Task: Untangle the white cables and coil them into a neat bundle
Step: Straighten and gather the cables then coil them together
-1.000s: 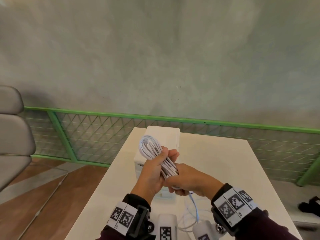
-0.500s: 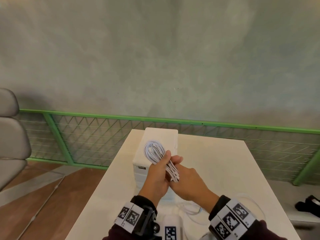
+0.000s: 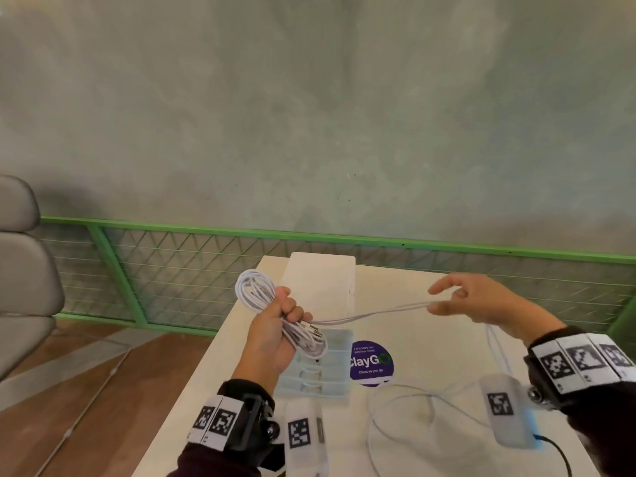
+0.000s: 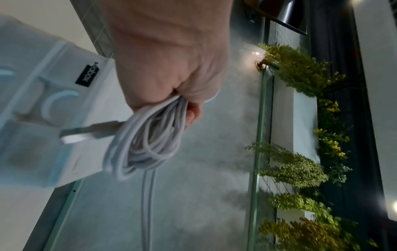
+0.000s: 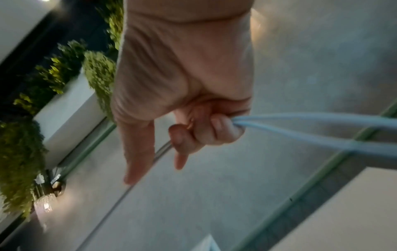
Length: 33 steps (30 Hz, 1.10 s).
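My left hand (image 3: 275, 325) grips a coil of white cables (image 3: 256, 297) above the table's left side; in the left wrist view the coil (image 4: 146, 141) bulges below the fist, a USB plug (image 4: 86, 132) sticking out. Two white strands (image 3: 371, 313) run taut from the coil to my right hand (image 3: 464, 301), which holds them with curled fingers while the index finger points out. The right wrist view shows the strands (image 5: 311, 129) leaving the curled fingers (image 5: 214, 129). More loose cable (image 3: 406, 401) lies in loops on the table near me.
A white box (image 3: 320, 284) stands at the back of the white table (image 3: 430, 346), with a clear compartment tray (image 3: 323, 370) and a purple round sticker (image 3: 370, 363) in front. A green mesh railing (image 3: 172, 270) runs behind. A grey chair (image 3: 20, 270) is at left.
My right hand has left the coil and pulled out to the right, drawing two strands taut. The left hand keeps the coil, shifted slightly left.
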### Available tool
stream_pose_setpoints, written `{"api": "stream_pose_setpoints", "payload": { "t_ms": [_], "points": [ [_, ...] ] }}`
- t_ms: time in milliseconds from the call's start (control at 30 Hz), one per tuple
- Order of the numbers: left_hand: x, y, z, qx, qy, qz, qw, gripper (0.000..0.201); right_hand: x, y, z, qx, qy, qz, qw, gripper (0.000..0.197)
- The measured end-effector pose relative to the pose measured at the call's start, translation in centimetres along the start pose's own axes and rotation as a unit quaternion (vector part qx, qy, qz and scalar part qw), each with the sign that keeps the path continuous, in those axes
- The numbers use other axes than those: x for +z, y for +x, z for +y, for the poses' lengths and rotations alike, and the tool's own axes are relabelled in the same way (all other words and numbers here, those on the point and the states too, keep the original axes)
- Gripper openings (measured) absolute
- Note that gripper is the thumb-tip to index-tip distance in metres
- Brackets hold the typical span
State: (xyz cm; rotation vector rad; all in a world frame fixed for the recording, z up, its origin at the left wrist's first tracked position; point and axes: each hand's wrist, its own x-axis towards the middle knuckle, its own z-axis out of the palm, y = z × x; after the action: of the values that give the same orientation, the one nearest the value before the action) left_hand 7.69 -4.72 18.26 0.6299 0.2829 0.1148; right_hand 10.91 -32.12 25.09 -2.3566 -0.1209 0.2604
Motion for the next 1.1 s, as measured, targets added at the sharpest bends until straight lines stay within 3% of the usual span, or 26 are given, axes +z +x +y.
{"api": "stream_pose_setpoints", "payload": {
  "t_ms": [133,200,267,333,400,467,533,567,667,733,800,900,1000,1100],
  "points": [
    [-0.1,0.3,0.6,0.025,0.032,0.01,0.999,0.022,-3.7,0.5,-0.8,-0.023,-0.009,0.118,0.993,0.03],
    [-0.1,0.2,0.8,0.026,0.031,0.014,0.999,0.022,-3.8,0.5,-0.8,-0.012,-0.083,0.143,0.986,0.042],
    [0.3,-0.2,0.5,0.017,0.022,0.01,1.0,0.022,-1.8,0.1,-1.2,-0.032,-0.176,0.105,0.978,0.061],
    [1.1,-0.9,-0.4,-0.004,0.008,0.0,1.0,0.021,2.1,-0.6,-2.1,-0.092,-0.175,0.045,0.979,0.068],
    [2.2,-1.5,-1.3,-0.025,-0.011,-0.014,1.0,0.019,6.5,-1.3,-3.0,-0.155,-0.135,-0.043,0.978,0.065],
    [2.9,-1.6,-1.6,-0.035,-0.034,-0.017,0.999,0.019,9.9,-1.8,-3.3,-0.171,-0.072,-0.13,0.974,0.046],
    [2.7,-1.2,-1.1,-0.029,-0.078,-0.002,0.997,0.019,11.4,-2.1,-3.0,-0.157,0.007,-0.146,0.977,0.02],
    [2.3,-0.9,-0.5,-0.023,-0.104,0.008,0.994,0.019,11.7,-2.3,-2.6,-0.153,0.016,-0.132,0.979,0.018],
    [0.9,0.0,1.0,0.007,-0.137,0.054,0.989,0.025,12.1,-3.2,-1.3,-0.144,-0.102,-0.122,0.977,0.034],
    [0.5,0.0,1.1,0.031,-0.079,0.094,0.992,0.028,12.4,-4.2,-1.3,-0.161,-0.26,-0.145,0.941,0.043],
    [0.8,-0.6,0.2,0.048,0.057,0.127,0.989,0.031,12.8,-5.5,-2.6,-0.194,-0.382,-0.172,0.887,0.038],
    [1.5,-2.0,-2.3,0.059,0.275,0.107,0.954,0.037,12.6,-6.0,-5.3,-0.267,-0.431,-0.149,0.849,0.031],
    [2.2,-3.4,-4.1,0.018,0.354,0.027,0.935,0.058,11.6,-4.9,-7.2,-0.268,-0.382,-0.072,0.881,0.029],
    [2.4,-4.3,-4.4,-0.046,0.371,-0.093,0.923,0.083,10.8,-4.4,-7.6,-0.203,-0.318,0.006,0.926,0.029]
  ]
}}
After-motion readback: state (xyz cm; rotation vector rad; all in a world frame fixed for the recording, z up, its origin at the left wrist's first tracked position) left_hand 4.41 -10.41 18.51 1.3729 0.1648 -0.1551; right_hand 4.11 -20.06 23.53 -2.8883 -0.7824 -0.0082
